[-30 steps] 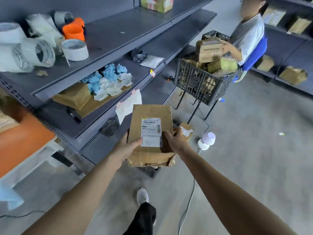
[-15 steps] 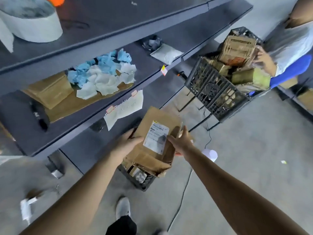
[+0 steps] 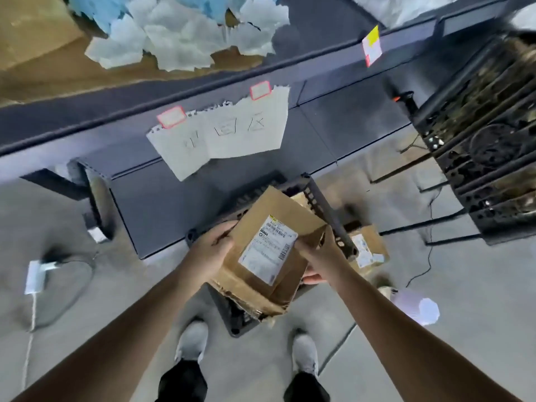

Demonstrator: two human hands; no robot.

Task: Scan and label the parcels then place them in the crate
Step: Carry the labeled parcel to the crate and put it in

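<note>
Parcel labelled, over black crate | left grip grasping parcel | right grip grasping parcel

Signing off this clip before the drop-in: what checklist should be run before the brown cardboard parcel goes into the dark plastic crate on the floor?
1. Grip: left hand and right hand both hold the brown cardboard parcel: ok.
2. The white shipping label is stuck on its top face: ok.
3. Parcel held above the dark plastic crate: ok.
4. Free room inside the crate: cannot tell, the parcel hides it.
5. Parcel's near edge intact: not ok, torn and crumpled.
6. Label scanned: cannot tell.
</note>
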